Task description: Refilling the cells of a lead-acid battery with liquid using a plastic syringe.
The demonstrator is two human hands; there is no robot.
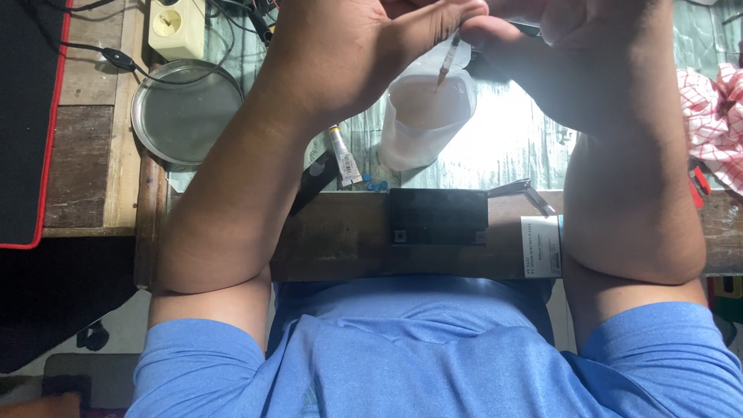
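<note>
Far left: a black mat (23,116) with a red edge lies on the wooden surface (85,147). A black cable (116,58) crosses it toward a cream socket block (176,27) at the top. Just below the block sits a round metal lid (186,114), flat on the surface.

Left hand (340,54): raised over the work area, fingers curled, thumb and fingers pinched on a thin syringe (447,60). The syringe points down and slightly left, its tip over the open mouth of a translucent cup (422,120). Whether the tip touches anything inside the cup cannot be told.

Below the left hand, a small tube (344,159) lies beside the cup's base, with small blue bits (377,186) just next to it. A black strip (313,182) lies near the left forearm.

Centre: a dark rectangular block (437,217) rests on a wooden board (340,240) near the person's body, just in front of the cup. A white label (540,248) sits at the board's right end.

Right hand (573,31): raised beside the left, largely cut off by the top edge; it is closed about a dark object (526,29), and its grip cannot be seen fully.

Far right: a red-and-white checked cloth (716,124) lies on the surface
</note>
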